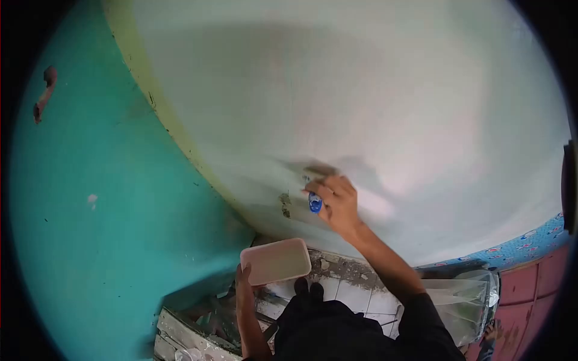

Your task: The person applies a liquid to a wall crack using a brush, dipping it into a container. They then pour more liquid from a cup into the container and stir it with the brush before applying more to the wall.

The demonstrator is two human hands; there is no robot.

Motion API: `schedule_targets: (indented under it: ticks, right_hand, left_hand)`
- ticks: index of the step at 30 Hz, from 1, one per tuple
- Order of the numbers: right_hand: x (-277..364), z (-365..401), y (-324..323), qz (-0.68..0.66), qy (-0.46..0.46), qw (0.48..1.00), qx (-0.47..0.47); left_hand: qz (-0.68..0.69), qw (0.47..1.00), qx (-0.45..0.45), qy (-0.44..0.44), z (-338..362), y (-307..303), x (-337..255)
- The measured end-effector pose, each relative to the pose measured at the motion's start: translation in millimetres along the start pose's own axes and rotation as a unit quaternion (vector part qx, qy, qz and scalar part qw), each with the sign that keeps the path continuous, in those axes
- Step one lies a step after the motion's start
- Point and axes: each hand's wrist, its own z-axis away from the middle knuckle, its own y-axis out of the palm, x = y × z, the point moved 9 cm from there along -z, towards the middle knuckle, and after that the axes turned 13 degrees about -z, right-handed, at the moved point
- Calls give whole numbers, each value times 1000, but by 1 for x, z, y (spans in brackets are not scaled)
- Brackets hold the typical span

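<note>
My right hand (338, 201) is closed around the blue handle of a paintbrush (315, 202). The brush head is up against the pale white wall (289, 108), partly hidden by my fingers and a little blurred. Lower down, my left hand (243, 274) grips the left edge of a pinkish rectangular tub (308, 265). Inside the tub is a whitish liquid. A flaked dark patch (285, 205) shows on the wall just left of the brush.
A teal wall (120, 240) meets the white one at a yellow-green strip (198, 161). Old wooden furniture (198, 334) stands bottom left. Right of my feet, clear plastic (460, 301) covers something beside pink panels (521, 301). Another person's hand (492, 331) shows at lower right.
</note>
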Motion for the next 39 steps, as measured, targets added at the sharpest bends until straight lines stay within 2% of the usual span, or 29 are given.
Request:
schedule_targets:
  ticks: [2,4,6,8,11,14,16,20,22,25,29,34,36,39]
  right_hand:
    - [32,-38,-24,35,-37,999,-14]
    - [69,-78,-34,81,-122,987,-62]
    - [81,-82,-42,129,-195,968,-88]
    - [81,-76,-43,181,-269,935,-143]
    - [60,-53,-34,195,-254,942,-102]
    - [22,18,4,218,-248,943,-42]
    - [8,66,25,198,-225,954,26]
    - [-8,140,62,114,-144,980,76]
    - [-6,132,66,40,-77,993,78]
    - [-17,93,58,-1,2,998,64]
    - [11,-21,7,-26,6,1000,-2]
    - [75,-116,-48,46,-136,982,-119]
    - [97,-126,-52,88,-220,961,-145]
    - [99,-111,-46,166,-274,929,-187]
  left_hand:
    - [8,1000,-20,15,-3,1,-1]
    - [-12,997,-60,54,-37,-33,0]
    - [-19,995,-69,74,-31,-30,13]
    - [-39,991,-52,117,-27,-29,-11]
    - [-22,994,-41,97,-26,-31,-1]
    - [7,997,-46,65,-9,-18,-4]
    - [2,997,-47,55,-4,-13,-1]
    - [-6,997,-57,55,1,-10,7]
    - [-9,997,-60,54,2,-11,8]
    - [-9,997,-58,50,3,-14,8]
    - [-19,997,-60,43,4,-21,5]
    - [16,995,-56,78,-3,-33,12]
    - [30,994,-53,88,-8,-35,15]
    - [41,995,-48,81,-10,-33,16]
